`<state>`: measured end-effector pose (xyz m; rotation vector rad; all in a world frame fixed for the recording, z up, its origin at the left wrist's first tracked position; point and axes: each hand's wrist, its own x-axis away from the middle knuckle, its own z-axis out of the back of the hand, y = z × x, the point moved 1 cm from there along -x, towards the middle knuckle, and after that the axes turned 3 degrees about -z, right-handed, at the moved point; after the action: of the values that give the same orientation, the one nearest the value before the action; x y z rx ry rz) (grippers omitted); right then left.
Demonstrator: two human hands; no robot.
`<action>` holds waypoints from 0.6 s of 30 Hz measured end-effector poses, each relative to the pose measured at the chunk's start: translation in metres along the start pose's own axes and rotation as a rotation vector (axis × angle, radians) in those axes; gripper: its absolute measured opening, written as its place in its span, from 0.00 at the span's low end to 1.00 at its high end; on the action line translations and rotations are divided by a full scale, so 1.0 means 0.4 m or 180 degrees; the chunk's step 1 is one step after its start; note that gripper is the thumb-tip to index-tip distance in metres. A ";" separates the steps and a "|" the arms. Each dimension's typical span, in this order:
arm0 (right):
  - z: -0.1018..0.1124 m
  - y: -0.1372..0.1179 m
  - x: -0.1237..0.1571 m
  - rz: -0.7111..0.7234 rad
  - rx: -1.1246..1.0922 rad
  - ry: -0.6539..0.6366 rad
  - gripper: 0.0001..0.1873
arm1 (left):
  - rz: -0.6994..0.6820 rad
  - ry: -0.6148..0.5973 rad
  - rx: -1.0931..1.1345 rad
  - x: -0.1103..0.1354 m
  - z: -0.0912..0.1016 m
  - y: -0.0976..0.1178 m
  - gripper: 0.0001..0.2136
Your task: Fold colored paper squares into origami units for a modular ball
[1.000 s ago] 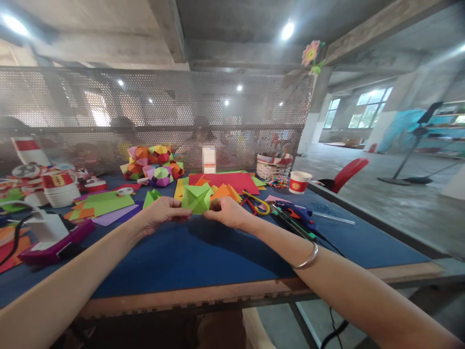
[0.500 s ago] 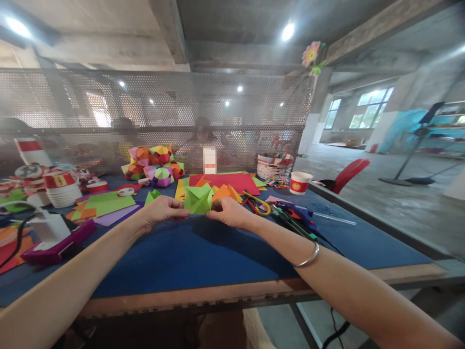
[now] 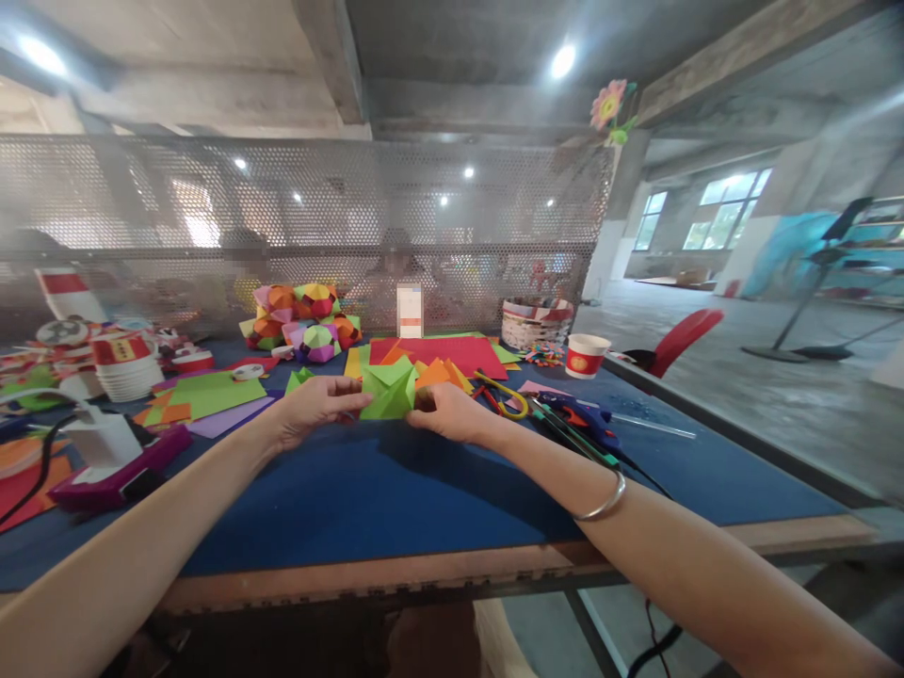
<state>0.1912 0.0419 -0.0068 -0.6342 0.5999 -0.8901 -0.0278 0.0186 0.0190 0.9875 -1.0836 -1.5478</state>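
Head view — the left hand (image 3: 311,407) and right hand (image 3: 450,411) meet over the blue table (image 3: 395,499), both pinching a folded green paper piece (image 3: 388,393); left fingertips pressed together on its 9 o'clock edge, right thumb and fingers closed on its 3 o'clock edge; the piece is held just above the mat, near the table's centre, its pointed flaps standing up.

At 12 o'clock of the hands: a spread of red paper (image 3: 459,355) and orange folded sheets (image 3: 434,374); farther back, multicoloured paper balls (image 3: 302,323). At 3 o'clock: yellow-handled scissors (image 3: 503,394), then a blue glue gun (image 3: 583,420) with its cord running off the edge. At 9 o'clock: loose green paper (image 3: 204,393) and a purple-based device (image 3: 117,457).

Risks, as judged: uneven pull between the two pinches could tear a crease or flatten the raised flaps — thin paper gives easily; a slipped right grip could drop the piece among the orange sheets; the right forearm sits near the glue gun and could knock it.
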 end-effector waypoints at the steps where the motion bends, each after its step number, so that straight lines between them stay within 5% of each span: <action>1: -0.001 0.000 0.001 0.0027 0.0009 -0.0017 0.09 | 0.0008 0.0073 0.0134 0.000 -0.002 0.001 0.13; 6: -0.004 -0.011 0.010 0.0144 -0.0372 -0.0139 0.07 | -0.0050 0.0230 0.0252 -0.002 -0.008 -0.003 0.16; 11: -0.011 -0.016 0.009 0.0212 -0.1195 -0.0194 0.23 | -0.0078 0.0415 0.0441 -0.002 -0.006 -0.004 0.17; 18: -0.032 0.010 -0.005 -0.0033 -0.1574 -0.0200 0.25 | -0.0018 0.0280 0.0423 0.003 -0.012 -0.001 0.19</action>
<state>0.1834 0.0422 -0.0178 -1.1068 0.7677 -0.7295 -0.0238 0.0166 0.0173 1.1389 -1.1337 -1.4376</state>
